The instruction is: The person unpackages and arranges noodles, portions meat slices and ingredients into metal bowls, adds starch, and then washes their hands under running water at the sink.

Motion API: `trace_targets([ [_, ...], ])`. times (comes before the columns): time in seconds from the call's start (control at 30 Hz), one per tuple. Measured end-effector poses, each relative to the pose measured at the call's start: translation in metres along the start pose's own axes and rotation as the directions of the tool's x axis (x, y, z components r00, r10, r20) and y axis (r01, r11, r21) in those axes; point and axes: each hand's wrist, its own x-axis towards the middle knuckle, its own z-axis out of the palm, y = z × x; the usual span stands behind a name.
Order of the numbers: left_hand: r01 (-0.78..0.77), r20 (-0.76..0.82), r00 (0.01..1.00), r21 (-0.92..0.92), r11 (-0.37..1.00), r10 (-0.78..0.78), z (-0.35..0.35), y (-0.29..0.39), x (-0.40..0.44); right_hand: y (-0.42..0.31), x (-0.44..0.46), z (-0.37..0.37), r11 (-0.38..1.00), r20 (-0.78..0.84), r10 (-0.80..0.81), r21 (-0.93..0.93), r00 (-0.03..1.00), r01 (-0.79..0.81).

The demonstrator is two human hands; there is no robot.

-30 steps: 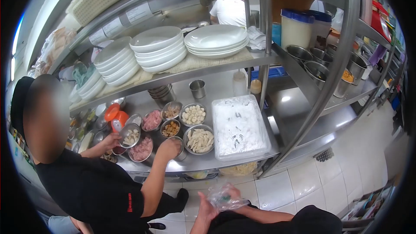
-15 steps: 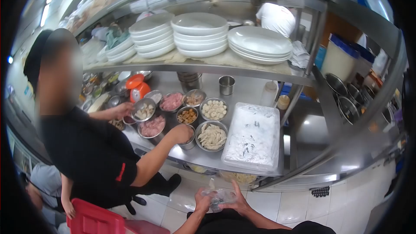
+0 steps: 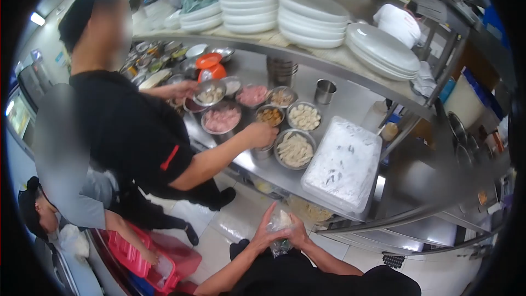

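Near my body, below the counter edge, I hold a crumpled clear plastic bag (image 3: 281,220) between both hands. My left hand (image 3: 265,234) is closed on its left side, the fingers pointing up. On the other side my right hand (image 3: 298,233) grips the bag too. A whitish patch shows in the bag, but its contents cannot be made out. Beyond my hands, on the steel counter, lies a white plastic-wrapped tray (image 3: 344,167). Left of it stands a steel bowl of pale strips (image 3: 295,149), with a bowl of white balls (image 3: 304,117) behind.
A co-worker in black (image 3: 131,115) stands at the left, reaching over bowls of raw pink meat (image 3: 221,119). Another person (image 3: 98,197) reaches into a red bin (image 3: 183,263). White plates (image 3: 312,19) are stacked on the shelf. An orange scale (image 3: 210,66) sits behind the bowls.
My view has swung left, so the counter appears farther right. My hands still hold the bag, now closer together around it. At left, the second person's arm now reaches into the red bin.
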Motion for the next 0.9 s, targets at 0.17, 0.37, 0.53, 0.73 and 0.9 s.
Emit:
trace_targets([
  [0.17,0.094,0.079,0.994,-0.266,0.959,-0.075,-0.011,0.008,-0.002,-0.010,0.007,0.006,0.903,0.262,-0.017,0.419,0.965,-0.097],
  [0.37,0.334,0.128,0.939,-0.559,0.759,-0.319,-0.010,0.030,-0.011,-0.042,0.024,0.014,0.990,0.408,-0.079,0.141,0.910,0.023],
  [0.53,0.377,0.092,0.910,-0.594,0.711,-0.405,-0.015,0.040,-0.015,-0.058,0.034,0.018,0.755,0.366,-0.269,-0.495,0.891,0.431],
  [0.73,0.236,-0.243,0.903,-0.411,0.881,-0.355,-0.040,0.018,-0.019,-0.041,0.041,0.035,0.722,0.241,-0.372,-0.531,0.896,0.443],
  [0.9,0.058,-0.422,0.891,-0.258,0.965,-0.166,-0.066,0.016,-0.023,-0.037,0.041,0.053,0.808,0.254,-0.287,-0.454,0.924,0.376],
])
